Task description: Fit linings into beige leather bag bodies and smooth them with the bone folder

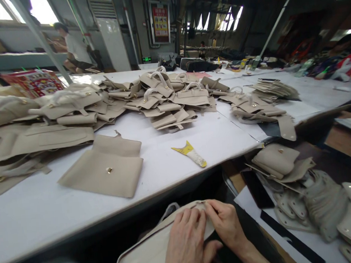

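Note:
Below the table's near edge I hold a beige leather bag piece [149, 252] in my lap. My left hand [185, 245] lies on top of it with the fingers pressed together along its upper edge. My right hand [228, 223] pinches the same edge just to the right, fingertips touching those of the left. On the white table [32, 217] in front lies a beige flap piece with a brass stud [104, 174]. A small yellow and white scraper tool [191, 154] lies to its right.
Heaps of beige bag parts [166, 95] cover the table's far half and left side [25, 140]. More parts lie in a lower bin at the right [310, 193]. A person in a white shirt [72, 46] stands far back left beside a tall white cabinet unit [113, 30].

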Motion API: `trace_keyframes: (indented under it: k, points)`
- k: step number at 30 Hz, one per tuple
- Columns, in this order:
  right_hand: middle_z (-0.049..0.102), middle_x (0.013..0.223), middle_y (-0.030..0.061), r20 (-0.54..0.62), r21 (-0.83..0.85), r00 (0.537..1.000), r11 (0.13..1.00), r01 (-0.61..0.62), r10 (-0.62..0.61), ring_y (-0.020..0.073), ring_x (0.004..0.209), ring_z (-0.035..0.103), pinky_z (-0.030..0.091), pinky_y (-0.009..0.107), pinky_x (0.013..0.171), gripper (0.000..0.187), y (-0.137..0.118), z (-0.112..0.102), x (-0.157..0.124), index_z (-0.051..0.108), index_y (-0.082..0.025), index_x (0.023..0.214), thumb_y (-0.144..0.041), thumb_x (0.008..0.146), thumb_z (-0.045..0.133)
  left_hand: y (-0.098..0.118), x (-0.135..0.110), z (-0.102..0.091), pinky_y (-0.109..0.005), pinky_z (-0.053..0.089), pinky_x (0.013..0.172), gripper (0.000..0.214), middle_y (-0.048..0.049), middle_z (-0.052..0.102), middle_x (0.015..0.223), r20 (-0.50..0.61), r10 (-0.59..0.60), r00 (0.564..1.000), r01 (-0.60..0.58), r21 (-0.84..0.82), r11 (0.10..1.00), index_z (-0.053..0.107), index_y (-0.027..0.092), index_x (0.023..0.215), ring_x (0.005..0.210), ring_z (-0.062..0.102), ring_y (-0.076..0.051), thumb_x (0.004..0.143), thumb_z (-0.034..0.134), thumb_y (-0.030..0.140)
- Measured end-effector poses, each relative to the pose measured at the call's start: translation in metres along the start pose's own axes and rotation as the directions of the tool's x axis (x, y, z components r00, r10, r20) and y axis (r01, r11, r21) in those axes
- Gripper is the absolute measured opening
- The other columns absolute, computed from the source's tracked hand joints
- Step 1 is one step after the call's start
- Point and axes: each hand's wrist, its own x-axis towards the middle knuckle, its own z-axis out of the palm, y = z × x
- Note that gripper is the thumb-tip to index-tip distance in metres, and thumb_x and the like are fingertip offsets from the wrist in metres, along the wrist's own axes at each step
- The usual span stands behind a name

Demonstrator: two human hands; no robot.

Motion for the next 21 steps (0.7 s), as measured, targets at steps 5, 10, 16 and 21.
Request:
trace_keyframes:
  k: [5, 10, 16, 21]
  points:
    - [0.075, 0.087, 0.0062, 0.055, 0.076, 0.995, 0.994, -0.082, 0.078, 0.0224, 0.077, 0.068, 0.048, 0.029, 0.069, 0.03, -0.003, -0.006, -0.002, 0.076, -0.02, 0.095, -0.033, 0.096, 0.049, 0.001, 0.001, -0.005, -0.048, 0.042, 0.098, 0.043, -0.0053, 0.06, 0.121, -0.017, 0.026, 1.0, -0.026, 0.04, 0.999, 0.056, 0.024, 0.123, 0.11, 0.053, -0.028, 0.087, 0.064, 0.045]
    - [0.075, 0.104, 0.0086, 0.19, 0.377, 0.957, 0.883, -0.279, 0.221, 0.0276, 0.097, 0.069, 0.053, 0.033, 0.083, 0.03, 0.0, -0.013, -0.012, 0.074, -0.019, 0.107, -0.037, 0.086, 0.065, -0.002, 0.001, -0.012, -0.048, 0.04, 0.098, 0.031, -0.0044, 0.061, 0.116, -0.005, 0.072, 0.997, -0.072, 0.067, 0.995, 0.057, 0.023, 0.117, 0.108, 0.053, -0.026, 0.09, 0.061, 0.038]
    - [0.075, 0.098, 0.0098, 0.137, 0.549, 0.906, 0.731, -0.406, 0.4, 0.0283, 0.097, 0.068, 0.051, 0.036, 0.087, 0.037, -0.008, -0.01, -0.027, 0.076, -0.015, 0.102, -0.041, 0.075, 0.077, -0.006, 0.002, -0.017, -0.047, 0.04, 0.094, 0.028, -0.0034, 0.061, 0.114, 0.029, 0.101, 0.994, -0.102, 0.062, 0.993, 0.058, 0.024, 0.113, 0.103, 0.053, -0.025, 0.092, 0.055, 0.042]
    - [0.072, 0.085, 0.0089, 0.231, 0.743, 0.843, 0.471, -0.475, 0.485, 0.0222, 0.085, 0.065, 0.051, 0.031, 0.077, 0.037, -0.007, -0.009, -0.023, 0.077, -0.013, 0.085, -0.048, 0.074, 0.077, -0.01, 0.007, -0.019, -0.046, 0.041, 0.088, 0.023, -0.0026, 0.061, 0.109, 0.067, 0.144, 0.987, -0.15, 0.095, 0.984, 0.056, 0.023, 0.113, 0.098, 0.052, -0.025, 0.097, 0.046, 0.037]
